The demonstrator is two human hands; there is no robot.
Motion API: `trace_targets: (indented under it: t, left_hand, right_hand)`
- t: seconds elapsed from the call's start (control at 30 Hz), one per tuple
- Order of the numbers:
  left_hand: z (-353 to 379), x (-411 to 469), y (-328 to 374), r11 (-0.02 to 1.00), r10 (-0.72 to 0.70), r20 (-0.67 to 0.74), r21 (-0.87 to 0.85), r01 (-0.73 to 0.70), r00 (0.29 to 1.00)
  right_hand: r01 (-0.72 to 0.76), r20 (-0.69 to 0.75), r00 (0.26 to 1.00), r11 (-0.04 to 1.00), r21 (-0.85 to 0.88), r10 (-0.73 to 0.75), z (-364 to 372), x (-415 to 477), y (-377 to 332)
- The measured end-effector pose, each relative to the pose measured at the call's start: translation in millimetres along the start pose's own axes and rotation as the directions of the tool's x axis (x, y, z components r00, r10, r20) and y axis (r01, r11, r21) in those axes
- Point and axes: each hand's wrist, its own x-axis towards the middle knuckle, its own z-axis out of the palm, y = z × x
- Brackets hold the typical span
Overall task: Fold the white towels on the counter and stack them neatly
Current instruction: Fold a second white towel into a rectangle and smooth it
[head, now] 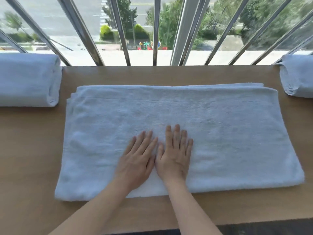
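The left hand [135, 162] and the right hand [174, 156] lie flat side by side, fingers straight, pressing down on a big folded white towel [228, 138] and holding nothing. The towel is spread out in the middle of the frame on the brown wooden table [30, 150]. A rolled white towel [28, 79] sits at the upper left, another white towel [299, 76] at the upper right, and shiny metal window bars [118, 29] stand along the top.

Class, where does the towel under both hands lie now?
Head view: the flat towel lies centre of the counter, between the left folded towel and the right folded towel.
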Motion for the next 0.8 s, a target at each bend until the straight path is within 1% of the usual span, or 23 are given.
trace_targets:
  t: [0.07,0.13,0.37,0.43,0.53,0.6,0.67,0.73,0.8]
  left_hand:
    - [-0.4,4.6,-3.6,0.999,0.035,0.020,0.010,-0.036,0.999]
    - [-2.1,15.6,-9.7,0.997,0.071,0.038,0.022,-0.071,0.997]
    - [-22.7,89.4,-66.5,0.983,0.107,0.116,0.137,-0.123,0.988]
    - [-29.9,109.2,-91.6,0.983,0.073,0.121,0.156,-0.092,0.990]
    - [-43.8,135.3,-126.5,0.984,-0.082,0.089,0.167,0.066,0.993]
    - [-49.1,145.2,-134.1,0.976,-0.129,0.087,0.188,0.111,0.988]
    - [-49.8,144.6,-128.1,0.975,-0.148,0.082,0.178,0.131,0.986]
    - [-46.0,130.2,-112.3,0.982,-0.162,0.079,0.106,0.154,0.984]
    - [-35.2,97.2,-87.0,0.992,-0.124,0.070,0.048,0.121,0.990]
  right_hand:
    - [-0.034,-0.021,0.999,0.996,-0.077,0.032,2.9,-0.4,-0.4]
    - [-0.037,-0.038,0.999,0.994,-0.104,0.033,3.7,0.3,-2.3]
    - [-0.015,-0.082,0.997,0.992,-0.129,0.004,5.4,1.0,-1.1]
    - [-0.001,-0.099,0.995,0.992,-0.129,-0.012,6.5,1.2,0.0]
    - [0.002,-0.119,0.993,0.990,-0.138,-0.019,8.8,2.3,0.7]
    - [-0.002,-0.133,0.991,0.988,-0.153,-0.018,10.2,2.1,1.2]
    - [0.009,-0.140,0.990,0.986,-0.165,-0.032,10.0,2.2,2.1]
    - [0.037,-0.150,0.987,0.983,-0.177,-0.064,9.6,2.9,1.8]
    - [0.055,-0.171,0.981,0.980,-0.190,-0.088,11.0,3.8,1.7]
